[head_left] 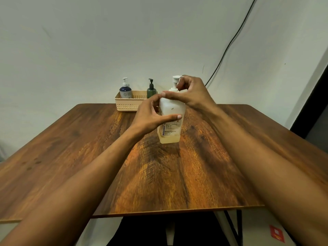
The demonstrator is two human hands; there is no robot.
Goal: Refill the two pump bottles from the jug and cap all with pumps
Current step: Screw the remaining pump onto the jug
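Wooden table [177,174]: translucent jug [173,106] stood upright mid-top, gripped at shoulder by left hand [152,112], fingers curled round. White pump [176,78] pinched by right hand [192,94], wrist arched. Far basket [126,104] occupied by blue-white pump bottle [125,92], green pump bottle [151,92].

Upright on the wooden table [159,174], a pale jug [170,125], a little yellowish liquid at its bottom. Gripped round the shoulder by the left hand [152,110]; pinched at the white pump [175,80] by the right hand [193,93], pump seemingly seated in the neck. Behind, in a beige basket [127,104], a blue-and-white pump bottle [125,91] and a dark green pump bottle [151,91], both capped.
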